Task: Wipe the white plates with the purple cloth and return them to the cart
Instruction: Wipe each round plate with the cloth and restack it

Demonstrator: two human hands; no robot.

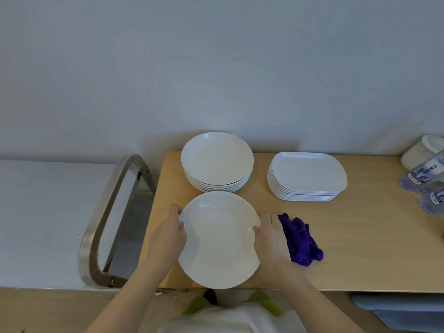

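A round white plate (219, 239) is at the near edge of the wooden table (360, 248), held between both hands. My left hand (169, 233) grips its left rim with the thumb on top. My right hand (270, 234) grips its right rim the same way. The crumpled purple cloth (301, 240) lies on the table just right of my right hand. Behind the held plate stands a stack of round white plates (217, 162). A stack of rounded rectangular white plates (307, 176) stands to its right.
A metal cart handle (103, 212) curves up left of the table beside a white surface (43, 219). Plastic water bottles (422, 176) and a white container (422, 147) lie at the table's far right. A wall rises right behind the table.
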